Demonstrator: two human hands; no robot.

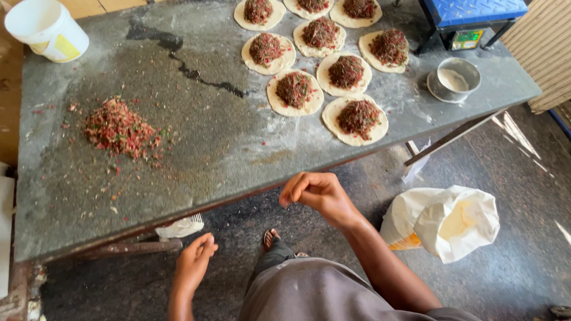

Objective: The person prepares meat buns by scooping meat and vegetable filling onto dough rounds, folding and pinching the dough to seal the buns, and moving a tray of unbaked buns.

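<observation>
My right hand (319, 193) hangs just off the front edge of the grey stone table (226, 148), fingers curled loosely, holding nothing that I can see. Lower down, my left hand (195, 261) is below the table edge with its fingers together and empty. Several round flat dough discs topped with dark red minced filling (355, 119) lie in rows at the table's far right. A loose heap of the same chopped red and green filling (118, 128) sits on the left part of the table.
A white bucket (46, 28) stands at the table's back left corner. A small metal bowl with flour (454, 79) sits near the right edge, beside a blue scale (470, 18). An open white flour sack (443, 220) rests on the floor.
</observation>
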